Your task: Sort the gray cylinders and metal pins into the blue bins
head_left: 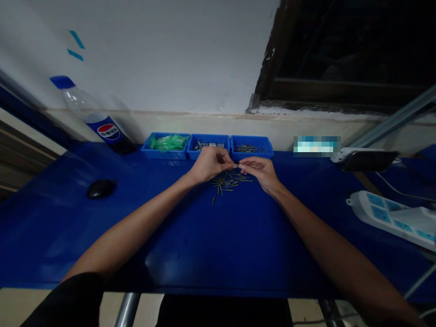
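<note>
Two hands meet above loose metal pins [221, 182] on the blue table [218, 240]. The left hand [208, 164] and right hand [264, 172] have thumb and fingertips pinched together at a small part [237, 165], too blurred to identify. Loosening either pinch could drop it among the pins, where it would be hard to pick out. Both hands are near the blue bins [193, 153], so a careless knock could spill their contents.
</note>
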{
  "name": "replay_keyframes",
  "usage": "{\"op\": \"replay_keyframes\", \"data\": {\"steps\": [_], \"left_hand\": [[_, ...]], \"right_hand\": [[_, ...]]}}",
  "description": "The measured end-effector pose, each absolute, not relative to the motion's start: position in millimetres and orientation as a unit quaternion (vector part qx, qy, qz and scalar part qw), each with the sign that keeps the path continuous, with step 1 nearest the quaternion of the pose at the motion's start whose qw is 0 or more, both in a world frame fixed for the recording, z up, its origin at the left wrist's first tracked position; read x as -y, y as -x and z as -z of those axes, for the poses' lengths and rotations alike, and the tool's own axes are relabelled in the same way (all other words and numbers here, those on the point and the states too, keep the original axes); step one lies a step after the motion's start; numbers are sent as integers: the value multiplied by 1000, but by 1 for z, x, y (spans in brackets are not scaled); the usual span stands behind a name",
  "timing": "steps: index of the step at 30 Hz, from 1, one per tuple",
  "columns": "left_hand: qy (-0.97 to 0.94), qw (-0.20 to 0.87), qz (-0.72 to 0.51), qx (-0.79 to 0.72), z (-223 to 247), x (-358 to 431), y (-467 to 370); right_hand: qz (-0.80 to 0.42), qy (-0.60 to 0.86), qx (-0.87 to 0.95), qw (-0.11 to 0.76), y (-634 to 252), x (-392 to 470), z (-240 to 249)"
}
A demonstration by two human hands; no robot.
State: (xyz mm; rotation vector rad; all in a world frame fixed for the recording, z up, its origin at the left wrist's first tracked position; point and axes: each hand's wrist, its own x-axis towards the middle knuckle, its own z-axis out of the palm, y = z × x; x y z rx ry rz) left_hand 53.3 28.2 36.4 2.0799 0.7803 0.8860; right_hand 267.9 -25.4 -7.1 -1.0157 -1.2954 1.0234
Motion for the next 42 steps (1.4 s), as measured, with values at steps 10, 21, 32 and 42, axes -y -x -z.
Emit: {"op": "replay_keyframes", "data": {"steps": [10, 21, 32, 42], "left_hand": [[-965, 149, -148, -160, -38, -28, -52], [-961, 112, -124, -222, -30, -30, -46], [-960, 63, -93, -256, -43, -28, -45], [-960, 89, -120, -239, -44, -29, -44]], "right_hand": [[-294, 499, 501, 643, -277, 17, 16], [-300, 501, 523, 621, -277, 19, 14], [-307, 497, 514, 628, -276, 20, 12], [-307, 499, 516, 625, -276, 20, 12]]}}
